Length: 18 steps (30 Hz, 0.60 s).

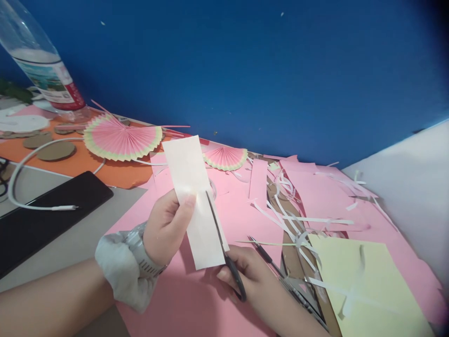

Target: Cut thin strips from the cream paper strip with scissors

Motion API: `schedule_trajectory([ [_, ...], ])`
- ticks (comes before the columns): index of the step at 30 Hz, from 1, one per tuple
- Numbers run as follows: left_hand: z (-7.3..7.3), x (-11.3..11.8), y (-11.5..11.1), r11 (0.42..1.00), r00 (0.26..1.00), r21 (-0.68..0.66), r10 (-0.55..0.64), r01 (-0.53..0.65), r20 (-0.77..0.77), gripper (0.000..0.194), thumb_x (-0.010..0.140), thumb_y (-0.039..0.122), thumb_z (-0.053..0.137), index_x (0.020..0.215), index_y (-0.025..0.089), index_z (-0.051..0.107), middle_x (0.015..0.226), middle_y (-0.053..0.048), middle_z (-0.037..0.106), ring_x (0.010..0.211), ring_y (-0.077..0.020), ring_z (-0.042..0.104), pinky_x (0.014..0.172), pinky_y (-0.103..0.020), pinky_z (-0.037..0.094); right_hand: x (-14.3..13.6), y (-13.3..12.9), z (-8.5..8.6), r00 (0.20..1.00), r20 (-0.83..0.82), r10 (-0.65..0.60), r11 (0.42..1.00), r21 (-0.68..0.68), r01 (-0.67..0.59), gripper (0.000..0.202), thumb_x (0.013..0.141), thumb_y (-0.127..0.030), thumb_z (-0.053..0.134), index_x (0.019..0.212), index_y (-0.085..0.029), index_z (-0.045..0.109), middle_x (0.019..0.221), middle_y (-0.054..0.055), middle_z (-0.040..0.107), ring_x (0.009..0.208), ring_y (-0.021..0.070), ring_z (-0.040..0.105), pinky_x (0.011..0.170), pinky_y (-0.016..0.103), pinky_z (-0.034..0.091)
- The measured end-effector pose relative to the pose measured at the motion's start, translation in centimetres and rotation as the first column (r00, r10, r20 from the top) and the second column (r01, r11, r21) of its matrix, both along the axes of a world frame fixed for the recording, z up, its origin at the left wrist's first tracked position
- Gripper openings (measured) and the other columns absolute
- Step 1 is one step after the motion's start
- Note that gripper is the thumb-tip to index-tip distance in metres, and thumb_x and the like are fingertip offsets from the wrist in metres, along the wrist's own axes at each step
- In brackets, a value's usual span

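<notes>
Far left, a clear bottle (45,70) w/ a printed label stands tilted in view, nr brown discs (56,150) on orange paper (126,175). Nearer, a white cable (12,178) crosses a flat black device (52,215) on the grey counter (87,238). The big pleated fan (122,140), pink w/ a yellow-green rim, lies far L of ctr. The left hand (168,224), w/ a scrunchie (122,269) at the wrist, has its grip closed on the white card (182,164), thumb on top; the card is held at ctr, above pink paper (196,304). The right hand (249,276), on the near side, has its grip round the black handles of the scissors (233,276); a blade lies over the card's R part, pointing far. The small pleated fan (226,158) is just beyond. To the R: a dark pen (261,248), loose white strips (315,219), then, near R, a pale green sheet (379,276).
</notes>
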<state>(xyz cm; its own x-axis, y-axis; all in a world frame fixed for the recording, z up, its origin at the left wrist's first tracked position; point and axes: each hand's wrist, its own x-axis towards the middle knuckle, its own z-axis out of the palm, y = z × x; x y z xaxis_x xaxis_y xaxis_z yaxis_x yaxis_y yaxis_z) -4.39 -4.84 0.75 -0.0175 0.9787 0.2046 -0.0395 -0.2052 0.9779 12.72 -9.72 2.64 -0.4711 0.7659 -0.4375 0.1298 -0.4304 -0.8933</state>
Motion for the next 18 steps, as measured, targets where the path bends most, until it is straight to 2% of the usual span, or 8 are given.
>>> schedule_trajectory([
  [9,0.4,0.33,-0.08,1.0,1.0,-0.007,-0.03,0.03,-0.006,0.028,0.088,0.035,0.043,0.071,0.017,0.055,0.06,0.002,0.051,0.048,-0.0085,0.042,0.043,-0.02,0.035,-0.09,0.15,0.53,0.999,0.024,0.023,0.999,-0.027,-0.023,0.029,0.079,-0.036,0.06,0.062,-0.015,0.049,0.053,-0.005,0.04,0.048,0.0082,0.033,0.047,0.021,0.024],
  [14,0.49,0.27,-0.02,1.0,1.0,0.008,-0.022,0.022,-0.017,0.027,0.088,0.035,0.043,0.071,0.017,0.054,0.06,0.002,0.051,0.048,-0.008,0.042,0.044,-0.02,0.036,0.02,0.07,0.3,0.997,0.07,0.025,1.0,0.01,-0.025,0.032,0.08,-0.041,0.058,0.063,-0.015,0.048,0.054,-0.004,0.041,0.051,0.0088,0.034,0.048,0.021,0.025],
  [18,0.37,0.29,-0.02,0.999,0.999,-0.009,-0.031,0.031,0.027,0.026,0.088,0.034,0.044,0.07,0.017,0.054,0.059,0.002,0.05,0.05,-0.0087,0.044,0.045,-0.02,0.038,0.03,0.07,0.25,0.994,0.104,0.021,0.999,0.029,-0.024,0.03,0.079,-0.035,0.06,0.061,-0.015,0.046,0.054,-0.004,0.041,0.051,0.0086,0.034,0.048,0.02,0.026],
])
